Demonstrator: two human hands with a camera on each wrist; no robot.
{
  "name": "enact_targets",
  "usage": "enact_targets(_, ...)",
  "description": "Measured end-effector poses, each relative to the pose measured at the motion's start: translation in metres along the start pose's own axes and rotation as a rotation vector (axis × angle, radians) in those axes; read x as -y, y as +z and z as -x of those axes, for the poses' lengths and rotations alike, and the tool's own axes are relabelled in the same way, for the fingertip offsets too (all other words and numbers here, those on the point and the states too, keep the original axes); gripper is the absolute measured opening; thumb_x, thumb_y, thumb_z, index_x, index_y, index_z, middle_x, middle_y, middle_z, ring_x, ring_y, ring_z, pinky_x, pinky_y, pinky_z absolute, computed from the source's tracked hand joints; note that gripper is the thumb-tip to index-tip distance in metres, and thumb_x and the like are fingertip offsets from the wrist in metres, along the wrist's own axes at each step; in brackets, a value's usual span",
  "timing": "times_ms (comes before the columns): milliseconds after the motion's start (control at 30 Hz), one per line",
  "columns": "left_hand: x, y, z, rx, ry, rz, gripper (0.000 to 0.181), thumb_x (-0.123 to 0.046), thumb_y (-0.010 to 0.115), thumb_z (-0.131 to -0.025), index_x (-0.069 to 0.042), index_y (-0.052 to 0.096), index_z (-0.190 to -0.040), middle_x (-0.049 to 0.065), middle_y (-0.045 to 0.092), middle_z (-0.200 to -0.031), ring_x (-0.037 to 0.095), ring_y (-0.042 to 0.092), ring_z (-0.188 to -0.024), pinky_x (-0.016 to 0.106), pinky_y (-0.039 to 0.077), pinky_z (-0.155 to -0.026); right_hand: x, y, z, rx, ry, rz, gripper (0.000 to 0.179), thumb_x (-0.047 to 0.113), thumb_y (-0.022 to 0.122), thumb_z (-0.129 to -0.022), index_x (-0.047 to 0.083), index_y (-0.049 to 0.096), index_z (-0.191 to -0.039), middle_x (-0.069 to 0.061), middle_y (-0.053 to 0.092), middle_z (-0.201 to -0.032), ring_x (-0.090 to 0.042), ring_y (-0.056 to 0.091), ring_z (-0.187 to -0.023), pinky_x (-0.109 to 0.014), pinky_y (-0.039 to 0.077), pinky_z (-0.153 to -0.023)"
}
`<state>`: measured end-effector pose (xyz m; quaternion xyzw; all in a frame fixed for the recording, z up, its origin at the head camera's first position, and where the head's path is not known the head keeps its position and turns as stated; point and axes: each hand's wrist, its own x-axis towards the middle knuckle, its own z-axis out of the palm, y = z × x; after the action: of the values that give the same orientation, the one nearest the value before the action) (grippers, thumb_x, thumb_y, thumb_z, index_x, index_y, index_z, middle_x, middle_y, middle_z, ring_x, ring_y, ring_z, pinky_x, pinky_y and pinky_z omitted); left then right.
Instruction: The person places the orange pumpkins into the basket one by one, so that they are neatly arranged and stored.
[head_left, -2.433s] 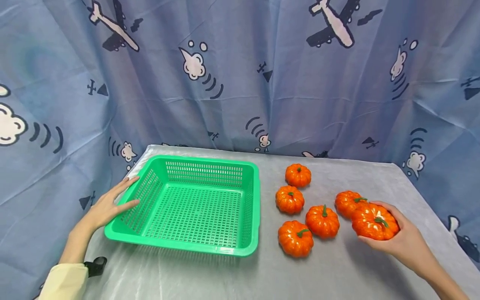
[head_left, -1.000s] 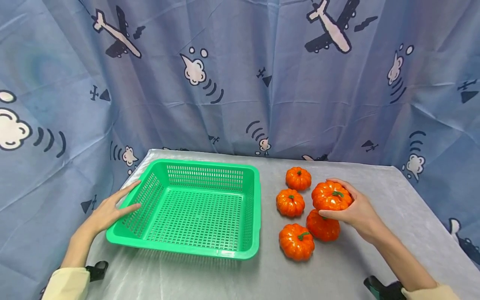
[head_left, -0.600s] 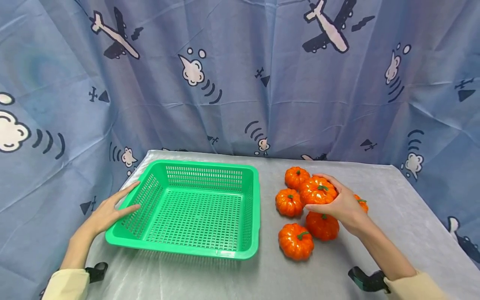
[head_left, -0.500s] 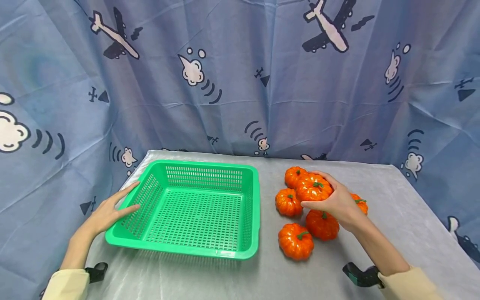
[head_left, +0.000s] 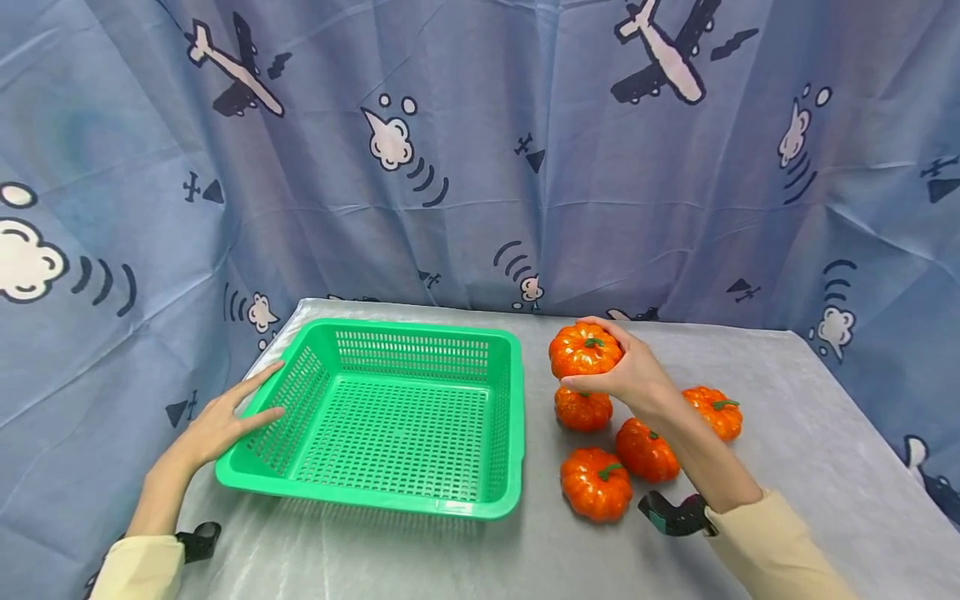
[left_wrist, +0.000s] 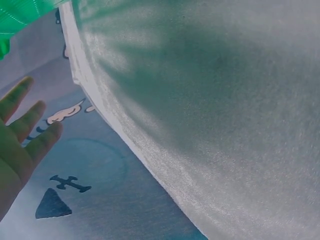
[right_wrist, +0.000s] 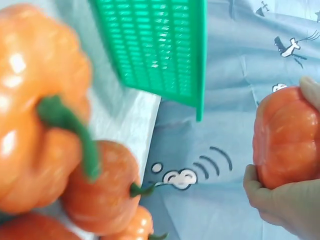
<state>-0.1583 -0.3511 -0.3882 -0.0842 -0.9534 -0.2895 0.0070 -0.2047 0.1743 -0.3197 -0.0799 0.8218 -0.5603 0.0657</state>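
Note:
My right hand (head_left: 637, 375) grips a glossy orange mini pumpkin (head_left: 581, 352) with a green stem, raised over the pumpkins right of the basket. In the right wrist view, thumb and fingers wrap this pumpkin (right_wrist: 285, 137), its underside showing. At the left, my left hand (head_left: 213, 427) rests with spread fingers on the rim of a green plastic basket (head_left: 517, 417). In the left wrist view, the left hand's fingers (left_wrist: 42, 142) look straight. Below the held pumpkin sits another pumpkin (head_left: 583, 412); the farthest one is hidden behind the held one.
More pumpkins lie on the grey-covered table (head_left: 420, 554): one near the front (head_left: 596, 485), a pumpkin (head_left: 645, 452) partly behind my right forearm, and a pumpkin (head_left: 716, 412) beyond that forearm. A blue patterned curtain (head_left: 465, 167) hangs close behind the table.
My right hand has carried the pumpkin leftward and away from me, from the table's right side to over the far pumpkins. The left hand and basket have stayed in place.

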Motion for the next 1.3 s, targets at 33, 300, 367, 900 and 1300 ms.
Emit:
enact_targets(33, 0.0, 0.0, 0.0, 0.001, -0.002, 0.0, 0.073, -0.038, 0.06, -0.093, -0.027, 0.022, -0.154, 0.024, 0.027, -0.152, 0.056, 0.027, -0.131, 0.075, 0.026, -0.092, 0.002, 0.002, -0.002, 0.001, 0.002, 0.001, 0.081, 0.017, 0.083, -0.074, 0.017, 0.041, -0.142, -0.015, 0.045, -0.133, -0.032, 0.053, -0.105, -0.038, 0.05, -0.084)
enact_targets(300, 0.001, 0.002, -0.003, 0.005, -0.014, 0.003, 0.073, -0.039, 0.06, -0.093, -0.026, 0.021, -0.154, 0.024, 0.027, -0.153, 0.056, 0.027, -0.131, 0.075, 0.026, -0.092, 0.013, 0.018, -0.018, 0.024, -0.029, -0.055, 0.077, 0.007, 0.083, -0.071, 0.014, 0.045, -0.138, -0.016, 0.051, -0.123, -0.032, 0.053, -0.1, -0.034, 0.054, -0.077)
enact_targets(367, 0.001, 0.003, -0.003, 0.005, -0.015, 0.005, 0.073, -0.039, 0.06, -0.093, -0.027, 0.021, -0.154, 0.024, 0.027, -0.153, 0.056, 0.026, -0.132, 0.075, 0.026, -0.093, 0.015, 0.021, -0.021, 0.032, -0.034, -0.062, 0.077, 0.006, 0.083, -0.071, 0.013, 0.045, -0.137, -0.016, 0.051, -0.122, -0.031, 0.053, -0.1, -0.034, 0.054, -0.075)
enact_targets(900, 0.003, -0.001, -0.004, 0.011, -0.025, 0.006, 0.073, -0.038, 0.059, -0.093, -0.027, 0.021, -0.154, 0.024, 0.021, -0.154, 0.055, 0.01, -0.138, 0.081, 0.017, -0.09, 0.027, 0.046, -0.037, 0.08, -0.072, -0.115, 0.075, 0.004, 0.082, -0.07, 0.012, 0.047, -0.136, -0.014, 0.051, -0.126, -0.031, 0.051, -0.105, -0.034, 0.052, -0.079)
enact_targets(1300, 0.003, 0.0, -0.004, 0.015, -0.027, 0.011, 0.073, -0.039, 0.059, -0.093, -0.028, 0.021, -0.154, 0.022, 0.021, -0.155, 0.054, 0.009, -0.138, 0.08, 0.016, -0.091, 0.042, 0.065, -0.049, 0.125, -0.091, -0.134, 0.074, 0.0, 0.082, -0.069, 0.01, 0.048, -0.135, -0.014, 0.051, -0.126, -0.032, 0.05, -0.107, -0.036, 0.053, -0.081)
